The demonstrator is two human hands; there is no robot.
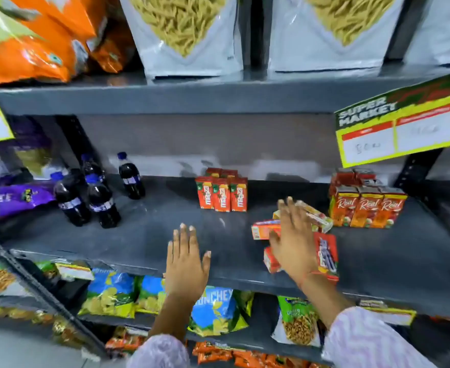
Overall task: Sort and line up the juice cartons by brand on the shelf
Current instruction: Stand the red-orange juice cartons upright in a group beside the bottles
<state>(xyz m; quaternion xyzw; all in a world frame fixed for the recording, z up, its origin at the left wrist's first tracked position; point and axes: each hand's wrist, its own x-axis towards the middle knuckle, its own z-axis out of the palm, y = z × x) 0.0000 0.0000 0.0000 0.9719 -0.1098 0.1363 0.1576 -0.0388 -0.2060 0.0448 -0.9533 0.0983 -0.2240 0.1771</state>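
On the grey shelf (149,235), orange-red Maaza cartons (221,193) stand upright in a row at the middle back, more behind them. Red Real cartons (367,207) stand lined up at the right. Between them, several loose cartons (265,229) lie toppled in a heap, one red carton (327,251) near the front edge. My right hand (294,237) hovers flat over this heap, fingers spread, and hides part of it. My left hand (185,258) is open and flat over bare shelf near the front edge, holding nothing.
Dark cola bottles (88,197) stand at the shelf's left, purple packets (14,195) beyond them. A yellow price sign (401,126) hangs from the shelf above at the right. Snack bags fill the upper shelf and chip bags (213,309) the lower one.
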